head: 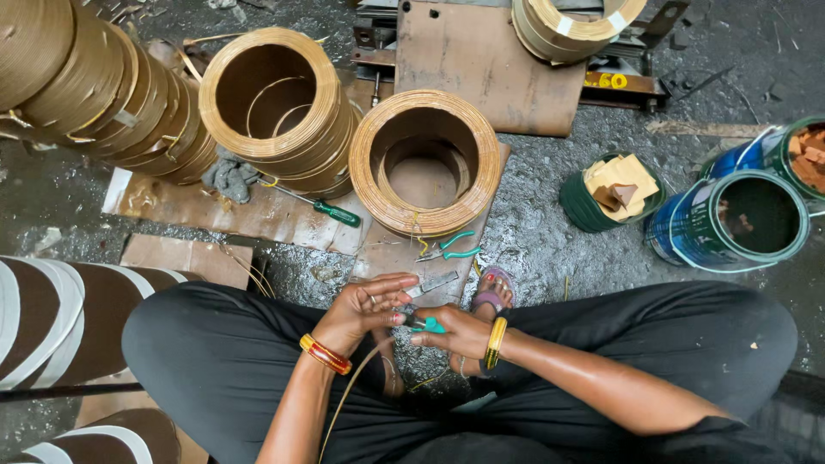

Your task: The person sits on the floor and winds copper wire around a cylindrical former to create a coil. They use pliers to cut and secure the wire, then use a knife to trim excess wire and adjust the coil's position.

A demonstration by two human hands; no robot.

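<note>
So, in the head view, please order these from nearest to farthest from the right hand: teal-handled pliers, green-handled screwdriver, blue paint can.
From the right hand:
1. Teal-handled pliers, just ahead on the cardboard.
2. Green-handled screwdriver, ahead, to the left.
3. Blue paint can, far right.

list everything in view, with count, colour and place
coil rings: two upright, tan, on cardboard ahead
stacked coils: one row, tan, upper left
coil on metal plate: one, tan, top
screwdriver: one, green handle, between the rings
pliers: one, teal handles, below right ring
tins: three, green and blue, right
rag: one, grey, by left ring
left hand: open, touching a thin tan strip
right hand: gripping small teal-handled tool
</note>
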